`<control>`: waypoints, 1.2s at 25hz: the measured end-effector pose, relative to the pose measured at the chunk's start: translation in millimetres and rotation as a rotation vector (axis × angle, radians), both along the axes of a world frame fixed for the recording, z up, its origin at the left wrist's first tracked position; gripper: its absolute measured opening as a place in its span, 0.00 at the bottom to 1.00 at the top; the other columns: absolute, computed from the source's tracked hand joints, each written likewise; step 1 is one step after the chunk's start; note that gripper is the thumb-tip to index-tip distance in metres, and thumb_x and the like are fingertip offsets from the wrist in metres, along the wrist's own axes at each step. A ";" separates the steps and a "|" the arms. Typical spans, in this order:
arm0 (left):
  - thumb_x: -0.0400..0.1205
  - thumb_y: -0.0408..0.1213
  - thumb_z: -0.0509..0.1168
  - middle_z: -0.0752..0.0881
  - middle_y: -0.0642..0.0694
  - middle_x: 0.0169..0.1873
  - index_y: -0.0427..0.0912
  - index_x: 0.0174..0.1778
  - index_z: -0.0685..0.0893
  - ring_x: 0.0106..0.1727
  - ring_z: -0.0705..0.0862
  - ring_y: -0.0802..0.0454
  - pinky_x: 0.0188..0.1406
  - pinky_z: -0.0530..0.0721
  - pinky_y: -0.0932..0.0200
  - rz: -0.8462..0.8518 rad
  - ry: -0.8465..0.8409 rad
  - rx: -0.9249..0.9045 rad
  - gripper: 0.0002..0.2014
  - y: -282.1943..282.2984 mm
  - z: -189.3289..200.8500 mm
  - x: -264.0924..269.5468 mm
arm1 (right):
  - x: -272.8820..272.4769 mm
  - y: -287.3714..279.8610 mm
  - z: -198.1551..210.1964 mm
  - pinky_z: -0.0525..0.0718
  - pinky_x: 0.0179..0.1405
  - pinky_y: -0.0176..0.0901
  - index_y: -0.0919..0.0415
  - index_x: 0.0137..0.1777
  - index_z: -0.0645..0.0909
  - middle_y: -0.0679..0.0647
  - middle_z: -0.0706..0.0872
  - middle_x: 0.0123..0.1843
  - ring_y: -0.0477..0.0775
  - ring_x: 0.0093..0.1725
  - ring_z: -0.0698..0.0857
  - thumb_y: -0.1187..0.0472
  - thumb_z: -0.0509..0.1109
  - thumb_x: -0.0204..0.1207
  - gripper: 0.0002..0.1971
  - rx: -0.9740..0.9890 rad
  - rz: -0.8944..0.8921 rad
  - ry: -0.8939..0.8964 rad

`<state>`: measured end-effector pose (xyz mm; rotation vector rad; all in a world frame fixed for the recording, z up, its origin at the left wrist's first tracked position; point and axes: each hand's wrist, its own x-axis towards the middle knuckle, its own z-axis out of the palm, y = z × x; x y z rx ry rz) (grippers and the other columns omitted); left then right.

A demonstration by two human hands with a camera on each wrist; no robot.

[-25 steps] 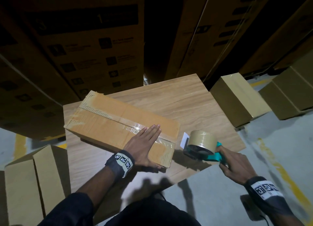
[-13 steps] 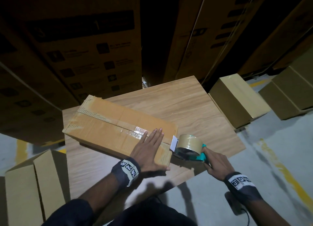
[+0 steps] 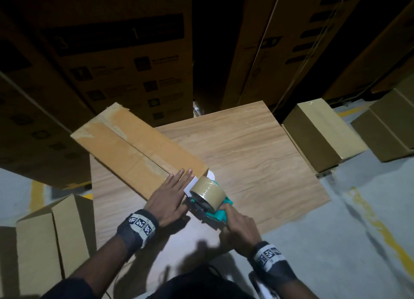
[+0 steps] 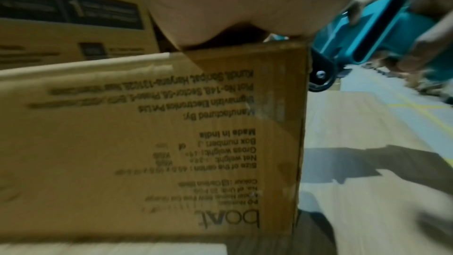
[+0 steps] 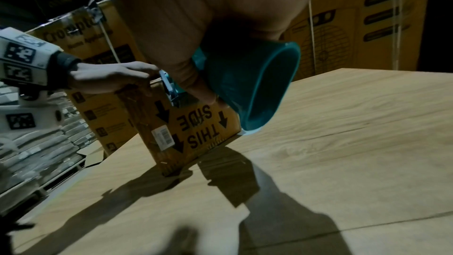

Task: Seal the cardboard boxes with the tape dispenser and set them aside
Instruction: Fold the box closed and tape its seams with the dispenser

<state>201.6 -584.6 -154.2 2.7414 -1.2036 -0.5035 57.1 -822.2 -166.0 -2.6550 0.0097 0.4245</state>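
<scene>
The box (image 3: 139, 150) has swung toward 11 o'clock; left hand (image 3: 167, 200) lies flat, fingers together, while right hand (image 3: 237, 225) grips the tape dispenser (image 3: 207, 196) now touching its near end; taping looks imminent.

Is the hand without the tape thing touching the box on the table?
Touching. In the head view the left hand lies flat, fingers straight, on top of the cardboard box at its near end; the right wrist view shows it pressed on the top edge too.

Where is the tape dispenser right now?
In the head view, the tape dispenser is in the right hand, at the near end of the cardboard box on the wooden table, beside the left hand.
</scene>
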 end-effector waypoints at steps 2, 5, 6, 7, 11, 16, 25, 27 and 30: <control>0.83 0.60 0.45 0.35 0.49 0.89 0.47 0.90 0.37 0.90 0.32 0.52 0.87 0.29 0.53 -0.027 -0.018 -0.005 0.42 13.1 0.9 3.3 | -1.9 13.5 -10.3 0.80 0.34 0.56 0.42 0.71 0.62 0.54 0.87 0.62 0.69 0.41 0.86 0.56 0.66 0.67 0.32 -0.038 0.019 -0.030; 0.85 0.60 0.49 0.31 0.52 0.88 0.48 0.90 0.33 0.89 0.30 0.54 0.86 0.27 0.54 -0.020 -0.063 0.030 0.43 15.9 -4.6 3.9 | 5.3 3.0 -9.8 0.83 0.43 0.56 0.43 0.81 0.64 0.53 0.81 0.72 0.68 0.50 0.87 0.46 0.53 0.72 0.33 -0.153 0.038 -0.004; 0.85 0.58 0.51 0.31 0.52 0.88 0.48 0.90 0.33 0.89 0.30 0.54 0.86 0.27 0.53 -0.016 -0.075 0.029 0.44 15.8 -7.3 4.4 | 6.2 -3.4 -7.6 0.84 0.42 0.56 0.43 0.81 0.65 0.53 0.81 0.72 0.68 0.50 0.88 0.44 0.50 0.72 0.34 -0.168 0.066 -0.023; 0.86 0.56 0.52 0.31 0.52 0.88 0.48 0.90 0.33 0.89 0.30 0.54 0.86 0.28 0.53 -0.018 -0.086 0.022 0.44 15.4 -8.9 4.7 | 5.9 -9.4 -3.3 0.84 0.40 0.56 0.43 0.80 0.66 0.53 0.83 0.71 0.68 0.48 0.88 0.44 0.49 0.73 0.33 -0.173 0.087 -0.061; 0.88 0.54 0.47 0.31 0.51 0.88 0.47 0.90 0.33 0.89 0.31 0.52 0.87 0.30 0.52 -0.036 -0.094 0.011 0.40 18.7 -10.9 5.5 | -9.7 -33.2 15.4 0.84 0.26 0.52 0.40 0.71 0.69 0.50 0.87 0.62 0.63 0.36 0.88 0.46 0.57 0.73 0.24 -0.208 0.134 -0.124; 0.88 0.54 0.46 0.32 0.50 0.88 0.46 0.90 0.35 0.89 0.32 0.50 0.84 0.24 0.56 -0.022 -0.113 0.004 0.39 16.7 -12.9 3.5 | -67.5 -65.0 26.8 0.80 0.16 0.51 0.42 0.66 0.72 0.47 0.88 0.52 0.56 0.28 0.85 0.47 0.61 0.72 0.20 -0.248 0.080 -0.066; 0.87 0.58 0.43 0.32 0.50 0.88 0.47 0.91 0.35 0.90 0.33 0.49 0.86 0.28 0.53 -0.015 -0.130 0.010 0.39 16.1 -13.6 3.9 | -45.6 -23.5 -14.1 0.76 0.17 0.48 0.43 0.65 0.71 0.48 0.88 0.53 0.58 0.27 0.86 0.47 0.62 0.73 0.20 -0.244 0.070 0.010; 0.85 0.58 0.43 0.33 0.50 0.89 0.48 0.91 0.35 0.90 0.33 0.50 0.87 0.31 0.51 -0.015 -0.110 0.012 0.40 16.2 -12.7 3.8 | -28.3 -8.5 -30.5 0.78 0.22 0.50 0.43 0.67 0.68 0.51 0.88 0.57 0.63 0.31 0.87 0.46 0.61 0.76 0.19 -0.251 0.072 0.002; 0.85 0.57 0.52 0.34 0.51 0.89 0.48 0.91 0.36 0.90 0.34 0.51 0.87 0.33 0.50 -0.009 -0.100 0.018 0.44 16.6 -13.9 4.9 | -5.7 5.8 -45.4 0.81 0.36 0.54 0.42 0.72 0.63 0.52 0.84 0.67 0.69 0.46 0.89 0.44 0.62 0.81 0.21 -0.227 0.059 0.046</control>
